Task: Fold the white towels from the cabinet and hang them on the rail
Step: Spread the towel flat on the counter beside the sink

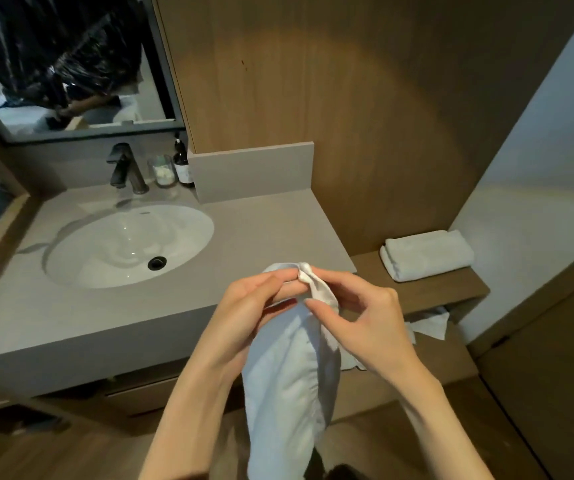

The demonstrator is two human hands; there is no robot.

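Note:
A white towel point(289, 382) hangs in front of me, bunched lengthwise, its top end held up near the counter's front edge. My left hand point(254, 303) grips the top edge from the left, fingers curled round the cloth. My right hand point(361, 313) pinches the same top corner from the right between thumb and fingertips. A second white towel point(426, 254), folded, lies on the low wooden shelf point(452, 289) at the right. No rail is in view.
A grey counter point(261, 223) with a white basin point(129, 244) and dark tap point(124, 168) stands at the left. A glass and a dark bottle point(181, 161) sit behind. Tissue point(431, 327) pokes out under the shelf. Wood panels rise behind.

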